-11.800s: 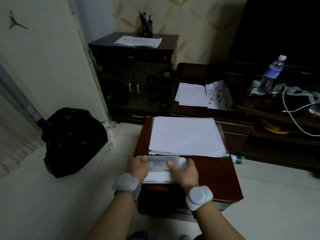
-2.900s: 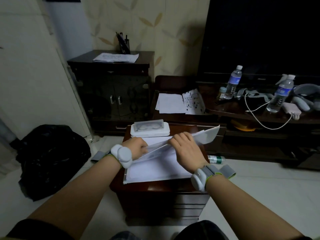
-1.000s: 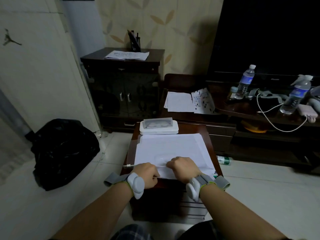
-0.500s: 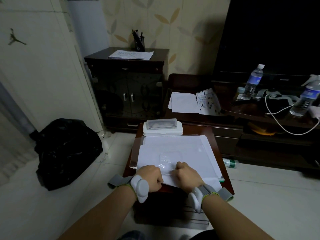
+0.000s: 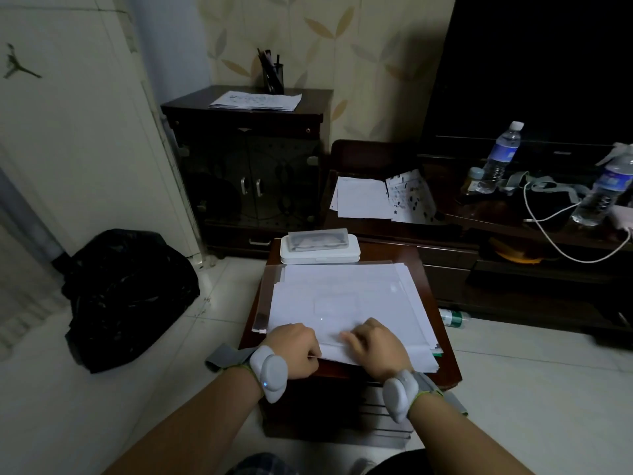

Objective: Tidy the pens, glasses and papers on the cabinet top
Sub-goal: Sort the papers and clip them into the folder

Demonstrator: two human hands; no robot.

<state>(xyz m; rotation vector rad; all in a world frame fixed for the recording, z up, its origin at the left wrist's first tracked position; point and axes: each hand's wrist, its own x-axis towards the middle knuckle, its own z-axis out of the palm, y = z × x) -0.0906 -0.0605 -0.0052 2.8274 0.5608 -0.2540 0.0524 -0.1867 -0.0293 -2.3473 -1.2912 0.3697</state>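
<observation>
We find the stack of papers (image 5: 346,303) covering most of the cabinet top (image 5: 431,279), its near edge overhanging the front edge. The left hand (image 5: 294,347) pinches the stack's near left corner; the right hand (image 5: 375,347) grips its near edge, fingers curled. At the far edge sits a clear glasses case (image 5: 318,238) on a white box (image 5: 320,253) (contents indistinct). A black bag (image 5: 126,293) lies on the floor, left.

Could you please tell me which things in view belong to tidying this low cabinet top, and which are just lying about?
Job in hand:
paper stack
clear folder
white case
left hand
right hand

Lying about:
black bag
two water bottles
white cable
sheets on the TV stand
</observation>
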